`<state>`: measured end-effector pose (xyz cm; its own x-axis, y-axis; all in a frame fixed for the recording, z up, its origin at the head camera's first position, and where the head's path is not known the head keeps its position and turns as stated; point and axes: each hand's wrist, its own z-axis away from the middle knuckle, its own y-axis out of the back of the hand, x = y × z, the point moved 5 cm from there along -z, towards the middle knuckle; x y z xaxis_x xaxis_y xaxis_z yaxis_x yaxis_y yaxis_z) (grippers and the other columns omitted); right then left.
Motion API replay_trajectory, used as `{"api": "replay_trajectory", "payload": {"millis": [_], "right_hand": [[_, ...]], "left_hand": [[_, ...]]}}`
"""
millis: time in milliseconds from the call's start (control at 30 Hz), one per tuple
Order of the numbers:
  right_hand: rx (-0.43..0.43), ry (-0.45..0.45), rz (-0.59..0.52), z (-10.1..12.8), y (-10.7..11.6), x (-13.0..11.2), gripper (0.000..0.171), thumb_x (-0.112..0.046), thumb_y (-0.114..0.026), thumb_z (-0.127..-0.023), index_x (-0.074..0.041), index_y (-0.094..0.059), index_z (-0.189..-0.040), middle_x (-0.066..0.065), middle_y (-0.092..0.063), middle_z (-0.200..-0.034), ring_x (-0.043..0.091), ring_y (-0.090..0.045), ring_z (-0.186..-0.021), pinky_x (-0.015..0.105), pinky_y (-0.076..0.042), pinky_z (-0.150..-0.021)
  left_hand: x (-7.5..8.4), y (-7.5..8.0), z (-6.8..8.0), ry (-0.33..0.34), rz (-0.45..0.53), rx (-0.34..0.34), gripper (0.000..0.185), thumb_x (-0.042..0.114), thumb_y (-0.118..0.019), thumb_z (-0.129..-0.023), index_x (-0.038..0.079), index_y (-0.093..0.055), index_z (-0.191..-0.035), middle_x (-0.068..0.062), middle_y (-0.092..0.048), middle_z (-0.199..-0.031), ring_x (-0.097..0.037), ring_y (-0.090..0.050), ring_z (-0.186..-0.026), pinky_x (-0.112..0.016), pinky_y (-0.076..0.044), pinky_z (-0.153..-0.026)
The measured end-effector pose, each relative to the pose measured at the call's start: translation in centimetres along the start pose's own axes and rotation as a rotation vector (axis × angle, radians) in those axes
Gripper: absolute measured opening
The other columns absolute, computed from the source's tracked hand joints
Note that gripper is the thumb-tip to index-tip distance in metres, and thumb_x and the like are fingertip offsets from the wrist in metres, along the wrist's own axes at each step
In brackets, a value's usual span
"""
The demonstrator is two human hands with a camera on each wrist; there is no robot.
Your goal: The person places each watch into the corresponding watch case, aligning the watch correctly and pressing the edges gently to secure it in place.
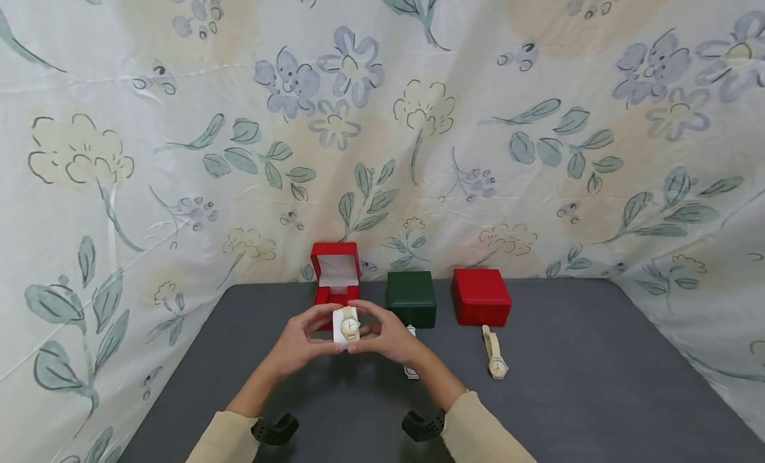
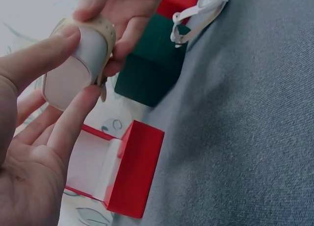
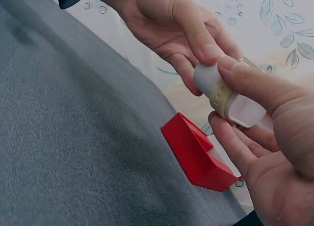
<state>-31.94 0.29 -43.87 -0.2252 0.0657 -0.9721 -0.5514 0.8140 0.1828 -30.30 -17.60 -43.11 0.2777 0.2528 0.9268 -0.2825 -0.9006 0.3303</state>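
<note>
Between both hands, above the dark tabletop, is a white watch cushion (image 2: 68,84) with a cream-strapped wristwatch (image 1: 349,326) wrapped round it. The dial faces the head camera. My left hand (image 1: 297,342) pinches the cushion from the left, thumb below and fingers above. From the other side my right hand (image 1: 387,333) grips it the same way. The punched strap (image 3: 222,96) runs round the cushion in the right wrist view. Just behind the hands stands an open red watch box (image 1: 336,250), its lid raised and pale-lined; the hands partly cover its base.
A closed green box (image 1: 412,298) and a closed red box (image 1: 481,297) stand right of the open one, near the floral cloth backdrop. A cream-strapped watch (image 1: 491,343) lies before the red box. Another pale watch (image 1: 411,372) is partly hidden by the right forearm.
</note>
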Motion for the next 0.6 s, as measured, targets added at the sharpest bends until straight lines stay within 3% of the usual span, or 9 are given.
{"api": "replay_trajectory", "payload": {"millis": [333, 600], "right_hand": [[0.005, -0.007, -0.012, -0.1, -0.4, 0.9, 0.07, -0.013, -0.075, -0.083, -0.018, -0.04, -0.143, 0.013, -0.046, -0.136, 0.021, -0.065, -0.09, 0.032, -0.056, -0.085], [0.081, 0.003, 0.087, -0.7, 0.1, 1.0, 0.075, -0.021, -0.076, -0.083, -0.014, -0.037, -0.147, 0.009, -0.046, -0.144, 0.035, -0.053, -0.121, 0.046, -0.05, -0.098]], "left_hand": [[-0.4, -0.6, -0.2, -0.016, 0.016, -0.071, 0.067, 0.017, -0.08, -0.078, 0.019, -0.048, -0.137, -0.009, -0.047, -0.143, -0.038, -0.047, -0.131, -0.033, -0.057, -0.086], [-0.6, 0.0, -1.3, -0.069, -0.064, -0.076, 0.072, 0.014, -0.079, -0.079, 0.011, -0.043, -0.141, -0.014, -0.046, -0.143, -0.04, -0.047, -0.129, -0.038, -0.056, -0.088]]}}
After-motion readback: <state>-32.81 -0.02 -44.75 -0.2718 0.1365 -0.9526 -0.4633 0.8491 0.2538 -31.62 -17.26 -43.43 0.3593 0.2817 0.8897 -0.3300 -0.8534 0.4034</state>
